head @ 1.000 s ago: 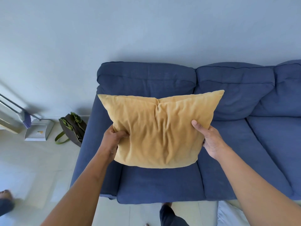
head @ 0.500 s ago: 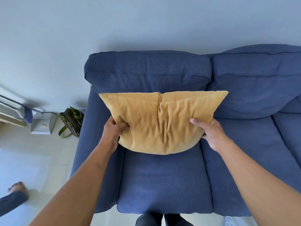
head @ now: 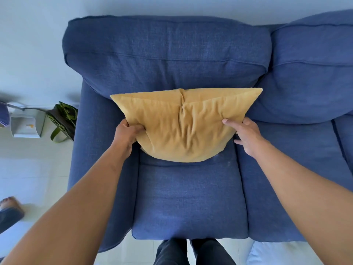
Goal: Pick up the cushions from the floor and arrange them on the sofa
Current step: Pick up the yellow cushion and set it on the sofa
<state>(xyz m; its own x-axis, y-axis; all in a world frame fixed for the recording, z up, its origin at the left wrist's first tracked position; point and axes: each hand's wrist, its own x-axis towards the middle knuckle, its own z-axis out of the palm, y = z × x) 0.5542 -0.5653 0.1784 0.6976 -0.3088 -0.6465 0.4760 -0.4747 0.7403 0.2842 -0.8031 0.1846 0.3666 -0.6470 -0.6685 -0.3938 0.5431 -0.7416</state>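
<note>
A mustard-yellow cushion (head: 183, 125) stands on the leftmost seat of the blue sofa (head: 189, 197), its top edge leaning on the back cushion. My left hand (head: 127, 132) grips the cushion's lower left side. Holding its right side is my right hand (head: 246, 134), with the thumb laid on the front and the fingers behind. The cushion's lower edge rests on the seat.
A dark bag with green handles (head: 64, 121) and a white box (head: 25, 127) sit on the floor left of the sofa arm. Another person's foot (head: 10, 204) is at the far left. Something white (head: 277, 253) lies on the floor at the lower right. My legs (head: 191, 251) stand against the seat front.
I have leaned in over the sofa and carried the cushion forward and down, from held in the air to resting on the seat against the backrest. Both hands kept their grip.
</note>
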